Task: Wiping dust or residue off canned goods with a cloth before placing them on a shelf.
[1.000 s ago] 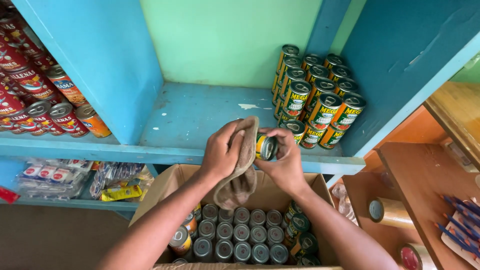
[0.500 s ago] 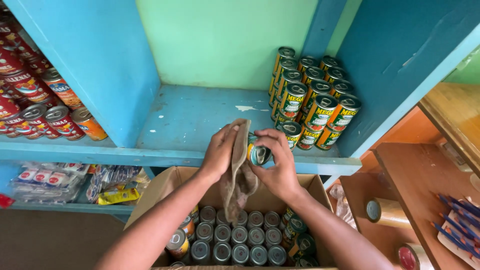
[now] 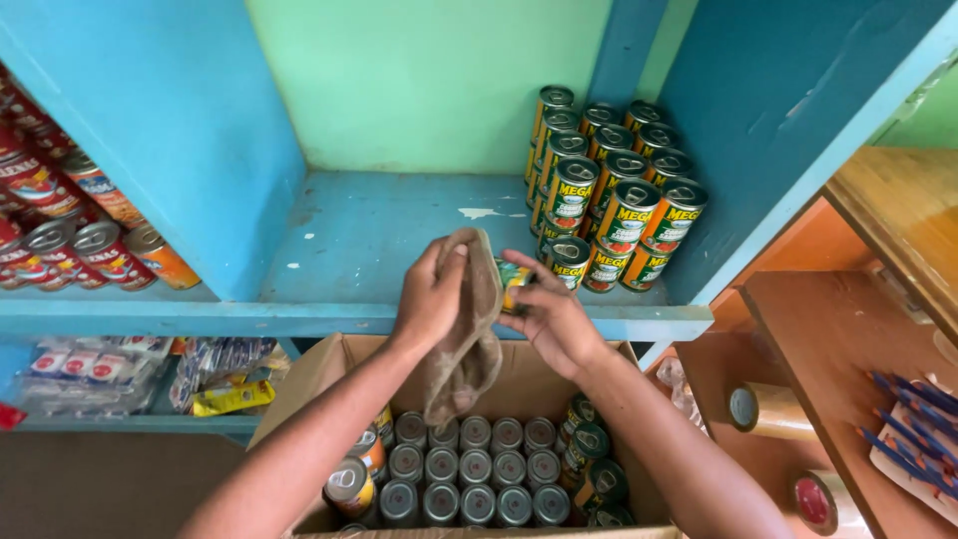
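While the left hand (image 3: pixel 431 299) presses a brown cloth (image 3: pixel 469 329) against it, the right hand (image 3: pixel 551 317) is closed around a green-labelled can (image 3: pixel 512 278), above the carton of cans (image 3: pixel 479 469); stacked cans (image 3: pixel 609 190) just beyond the right hand on the blue shelf (image 3: pixel 379 240).

A blue shelf (image 3: pixel 399 250) ran across the middle, its paint chipped white in spots. Behind the shelf stood a pale green wall (image 3: pixel 419 80), evenly lit, no hard shadows. Left of the shelf rose a bright blue divider (image 3: pixel 170 130); right of it, a darker blue panel (image 3: pixel 788 110). Below the shelf on the left sat a lower shelf (image 3: pixel 130 424) in the same blue. Right of the shelf stood a wooden counter (image 3: pixel 828 359), orange-brown, with a paler wooden top (image 3: pixel 898 210) above it.
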